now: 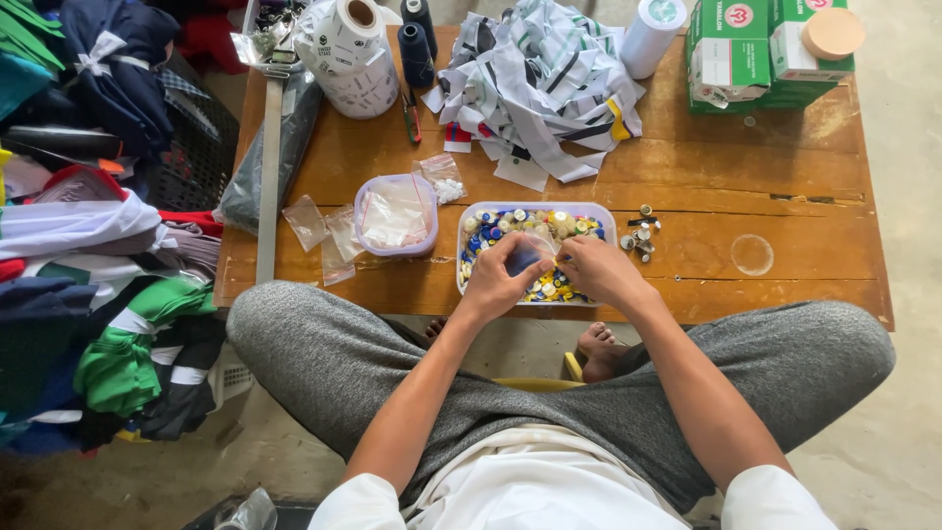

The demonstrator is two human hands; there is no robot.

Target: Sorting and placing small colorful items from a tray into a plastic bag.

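Both knees frame my left hand [498, 278] and right hand [597, 270], pinching a small clear bag [533, 250] over the button tray [469, 228]; a slipped grip could scatter buttons.

Both forearms reach forward from the near edge and come close together. The left hand [498, 278] has its fingers curled, pinching. The right hand [599, 270] is just beside it, fingertips also pinched.
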